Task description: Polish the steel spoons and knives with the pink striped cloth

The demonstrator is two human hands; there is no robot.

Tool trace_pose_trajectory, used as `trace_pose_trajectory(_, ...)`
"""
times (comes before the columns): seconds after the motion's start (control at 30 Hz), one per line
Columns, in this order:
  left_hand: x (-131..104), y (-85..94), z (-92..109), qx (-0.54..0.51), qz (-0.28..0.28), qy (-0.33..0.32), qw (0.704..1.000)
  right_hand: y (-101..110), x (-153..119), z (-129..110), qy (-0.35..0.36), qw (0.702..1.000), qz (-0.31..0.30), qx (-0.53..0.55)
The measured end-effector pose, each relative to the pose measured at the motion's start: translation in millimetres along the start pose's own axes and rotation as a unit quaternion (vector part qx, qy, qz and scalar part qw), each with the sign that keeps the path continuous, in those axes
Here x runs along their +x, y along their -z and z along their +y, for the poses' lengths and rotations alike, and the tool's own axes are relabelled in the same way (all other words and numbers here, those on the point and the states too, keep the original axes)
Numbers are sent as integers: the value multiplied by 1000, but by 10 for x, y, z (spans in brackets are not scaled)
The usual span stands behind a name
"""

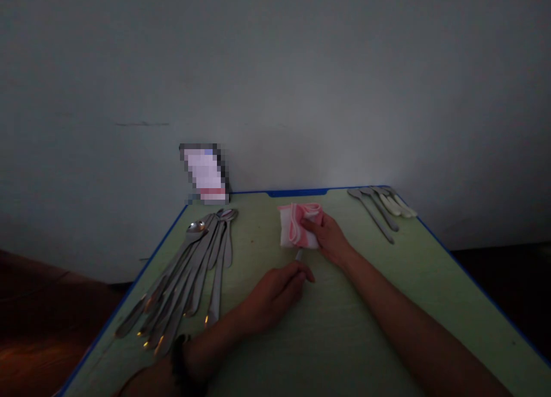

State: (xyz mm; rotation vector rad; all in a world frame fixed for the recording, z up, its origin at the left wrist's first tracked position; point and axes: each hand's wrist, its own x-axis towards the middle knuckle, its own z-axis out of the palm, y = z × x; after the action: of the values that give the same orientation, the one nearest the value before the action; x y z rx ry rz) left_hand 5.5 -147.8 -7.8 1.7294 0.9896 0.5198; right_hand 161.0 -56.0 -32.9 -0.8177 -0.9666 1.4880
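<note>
Left hand [282, 288] grips a utensil [298, 254]; just ahead, cloth [287, 228] pinched in the right hand [333, 239] hides its end.
Spoons [197, 229] lie left of both hands, other cutlery [382, 212] ahead and right.

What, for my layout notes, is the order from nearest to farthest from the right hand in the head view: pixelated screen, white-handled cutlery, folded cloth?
1. Folded cloth, in the right hand.
2. White-handled cutlery, back right of the table.
3. Pixelated screen, back left of the table.
</note>
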Motion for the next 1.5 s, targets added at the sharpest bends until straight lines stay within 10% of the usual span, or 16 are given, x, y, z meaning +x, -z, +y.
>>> trace_pose_trajectory(0.5, -23, 13, 107, 75, 26, -38, 996, -59, -11, -57, -45, 995, 43, 75)
trace_pose_trajectory(0.77, -173, 13, 222, 199, -70, -157, 965, -1, 39, -51, -50, 989, 33, 134)
trace_pose_trajectory(1.33, -61, -74, 120, 58, 69, -51, 995, -73, -23, -74, -66, 992, 6, 105)
trace_pose_trajectory(1.5, -56, -84, 112, 59, 86, -43, 994, -93, 3, -84, -75, 981, 86, 155)
